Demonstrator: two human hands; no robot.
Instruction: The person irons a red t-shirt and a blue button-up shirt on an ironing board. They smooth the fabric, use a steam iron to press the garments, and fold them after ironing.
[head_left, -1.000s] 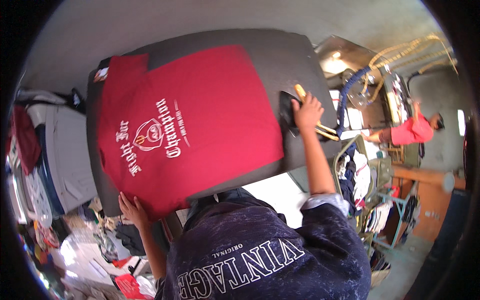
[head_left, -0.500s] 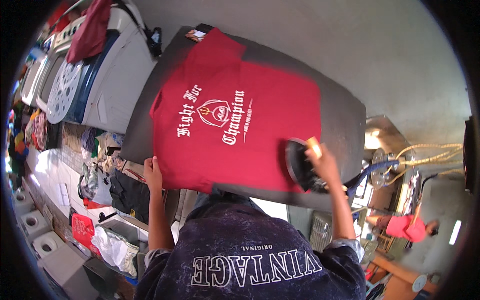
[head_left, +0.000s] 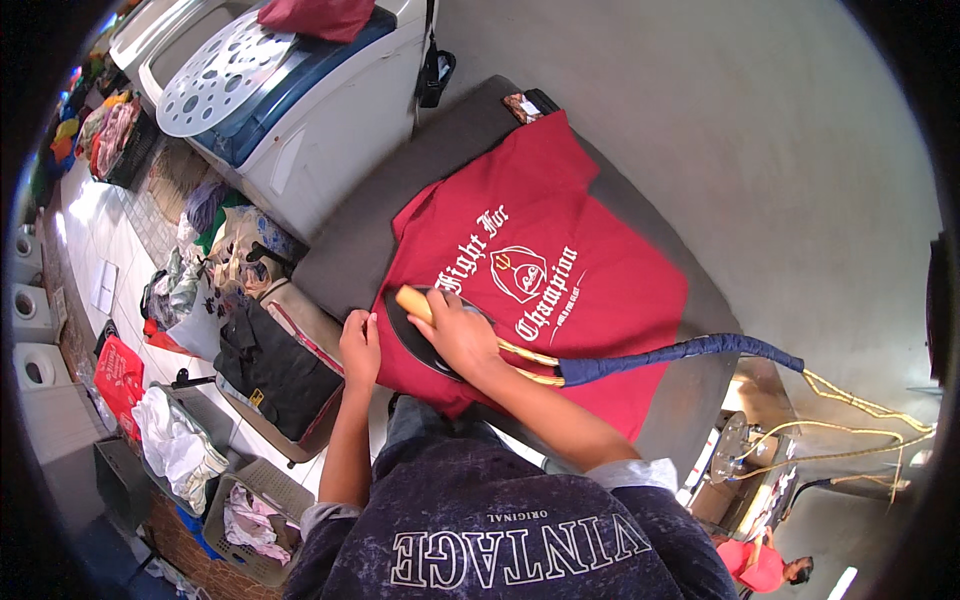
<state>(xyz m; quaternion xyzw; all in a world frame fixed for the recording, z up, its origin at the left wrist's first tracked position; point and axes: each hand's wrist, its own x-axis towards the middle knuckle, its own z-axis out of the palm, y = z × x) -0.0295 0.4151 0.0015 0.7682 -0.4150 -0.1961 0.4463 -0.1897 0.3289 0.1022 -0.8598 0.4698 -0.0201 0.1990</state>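
A dark red T-shirt (head_left: 625,275) with white lettering and an emblem lies spread on a grey padded ironing surface (head_left: 345,240). My right hand (head_left: 462,338) is closed round the pale yellow handle of a black iron (head_left: 408,335). The iron rests on the shirt's near left part, left of the lettering, and my hand partly covers it. Close beside it, my left hand (head_left: 360,348) is closed at the shirt's left edge, fingers pinched on the cloth. From the iron a cord (head_left: 660,358), wrapped in blue cloth, runs off to the right over the shirt.
A white and blue washing machine (head_left: 340,110) stands at the far left, a red cloth on top. A black bag (head_left: 275,360) and baskets of clothes (head_left: 262,520) are on the left. A wall (head_left: 720,130) rises behind. Another person (head_left: 752,566) is at the lower right.
My right hand has carried the iron from the shirt's right side to its left part, close to my left hand. The view has turned, and the cord now stretches across the shirt.
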